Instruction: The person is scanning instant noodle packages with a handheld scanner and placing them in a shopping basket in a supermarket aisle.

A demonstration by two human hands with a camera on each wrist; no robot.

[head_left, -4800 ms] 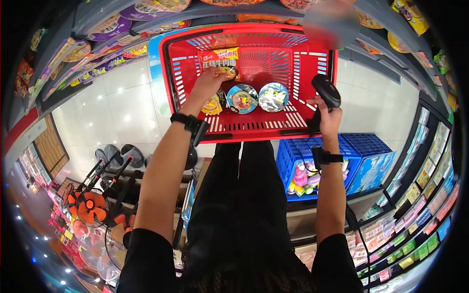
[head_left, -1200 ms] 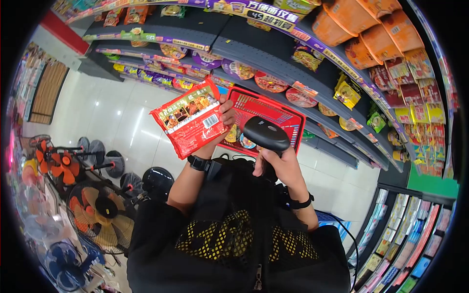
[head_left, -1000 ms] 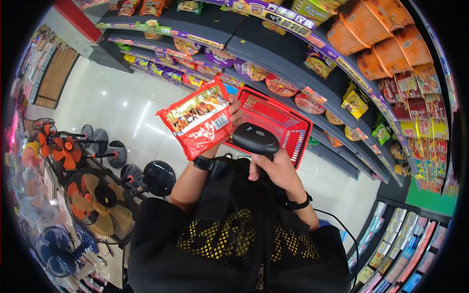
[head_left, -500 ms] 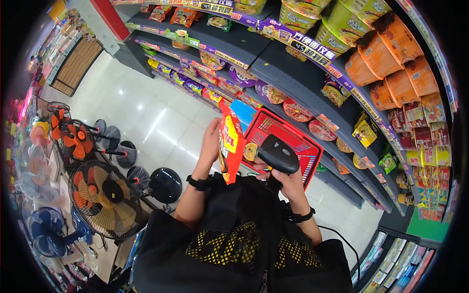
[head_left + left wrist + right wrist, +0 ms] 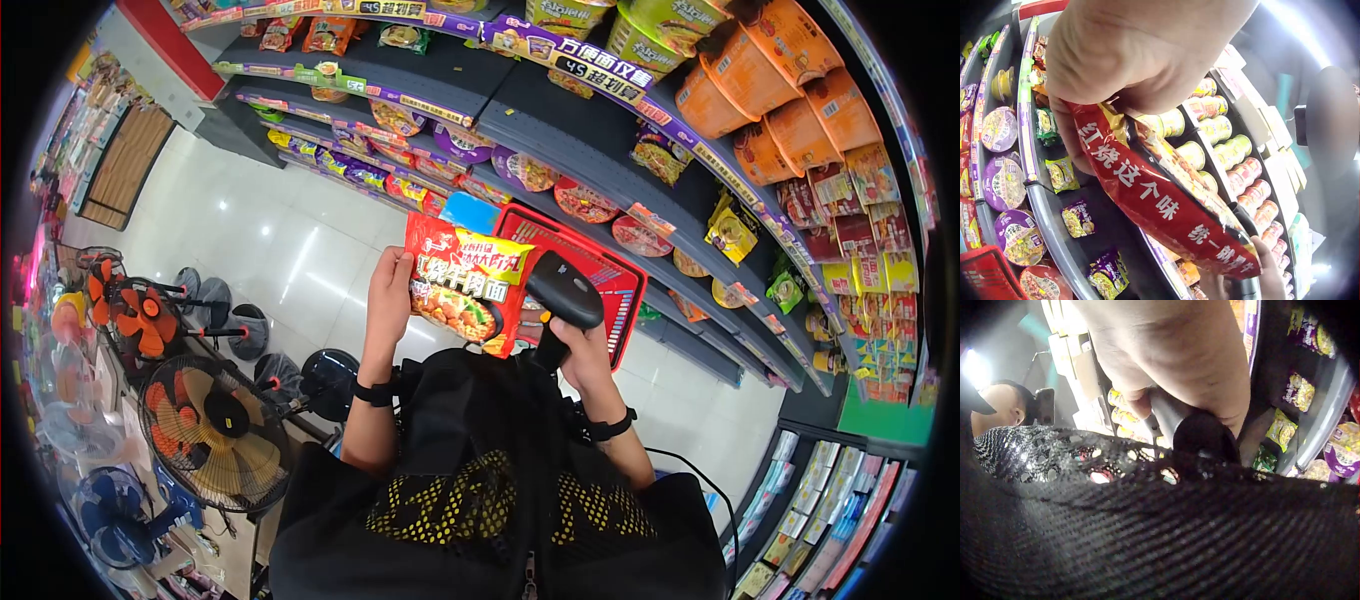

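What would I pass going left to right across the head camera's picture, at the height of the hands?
An orange-bladed fan → left hand → red noodle packet → black scanner → yellow packets on the shelf.

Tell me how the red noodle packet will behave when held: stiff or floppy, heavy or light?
Probably light: the left hand holds the red noodle packet by one edge. Its glossy film looks crinkly, so it is likely slippery and somewhat floppy.

Both hands (image 5: pixel 388 290) (image 5: pixel 578 345) aloft, fingers (image 5: pixel 401 266) seemingly curled.
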